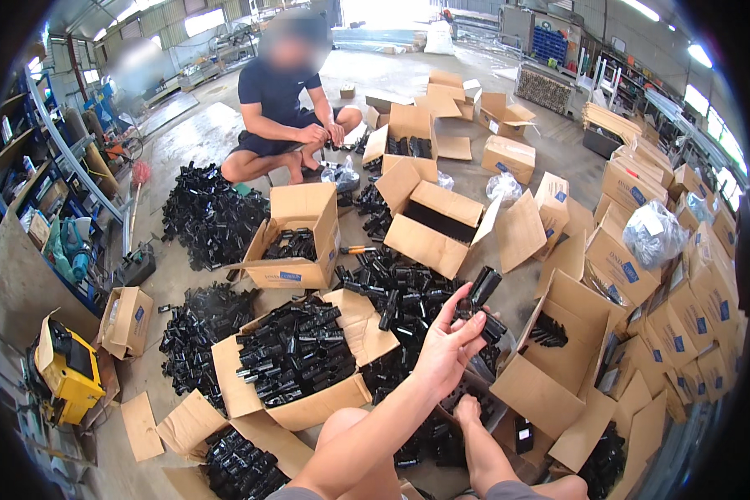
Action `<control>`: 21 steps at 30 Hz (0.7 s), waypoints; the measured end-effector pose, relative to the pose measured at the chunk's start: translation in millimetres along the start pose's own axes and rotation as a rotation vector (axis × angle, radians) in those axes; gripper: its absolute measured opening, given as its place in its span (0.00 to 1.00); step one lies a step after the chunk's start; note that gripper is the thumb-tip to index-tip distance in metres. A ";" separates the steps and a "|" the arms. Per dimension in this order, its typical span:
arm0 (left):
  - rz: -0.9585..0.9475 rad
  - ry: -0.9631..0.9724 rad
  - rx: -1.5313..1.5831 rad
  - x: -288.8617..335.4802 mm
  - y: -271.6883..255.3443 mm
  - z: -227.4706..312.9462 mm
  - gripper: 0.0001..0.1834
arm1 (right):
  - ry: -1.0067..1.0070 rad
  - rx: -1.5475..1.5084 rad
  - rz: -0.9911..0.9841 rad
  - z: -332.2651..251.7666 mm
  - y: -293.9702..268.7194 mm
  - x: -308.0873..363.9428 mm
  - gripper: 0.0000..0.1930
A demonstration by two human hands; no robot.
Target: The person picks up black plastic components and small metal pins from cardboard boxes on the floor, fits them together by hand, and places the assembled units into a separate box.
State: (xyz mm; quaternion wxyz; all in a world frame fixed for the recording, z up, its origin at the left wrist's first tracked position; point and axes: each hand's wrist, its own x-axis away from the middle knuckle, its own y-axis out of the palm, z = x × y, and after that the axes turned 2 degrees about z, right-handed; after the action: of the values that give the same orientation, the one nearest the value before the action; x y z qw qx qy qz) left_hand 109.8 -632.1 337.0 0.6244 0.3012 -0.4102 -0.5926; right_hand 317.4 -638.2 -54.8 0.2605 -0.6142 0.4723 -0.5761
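My left hand (453, 340) is raised in front of me, its thumb and fingers closed around a black tubular fitting (483, 287) that tilts up to the right. Lower and nearer to me, my right hand (468, 410) is at a box of small dark parts (485, 388). Its fingers look curled; what they hold, if anything, is hidden. A loose pile of black fittings (404, 304) lies just beyond my left hand. To the right of both hands stands an open cardboard box (587, 354) with a few black pieces inside.
A person (279, 108) sits across from me, handling something small. Cardboard boxes full of black fittings (296, 354) stand at left, beside loose heaps (212, 217) on the floor. Stacked cartons (683, 325) line the right. A yellow machine (71, 375) stands far left.
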 end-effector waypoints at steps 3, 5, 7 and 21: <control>0.017 0.006 -0.014 -3.6 -3.0 -1.6 0.32 | 0.092 -0.216 0.207 -4.8 -2.8 3.5 0.10; 0.036 0.011 -0.020 -0.9 -2.5 1.1 0.32 | 0.034 -0.338 0.246 -7.7 -15.5 16.7 0.09; 0.019 0.004 -0.013 -3.9 -1.7 1.0 0.31 | 0.034 -0.406 0.270 -2.1 -28.3 25.1 0.12; -0.049 0.146 -0.291 -6.9 27.6 -41.1 0.39 | -0.537 -1.389 0.195 -68.9 -380.1 159.5 0.07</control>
State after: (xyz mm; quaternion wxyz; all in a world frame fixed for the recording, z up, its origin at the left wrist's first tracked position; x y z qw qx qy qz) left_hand 159.4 -626.6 339.9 0.6748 0.2598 -0.2662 -0.6373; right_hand 340.6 -604.1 361.1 -0.0308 -0.7121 0.6996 0.0497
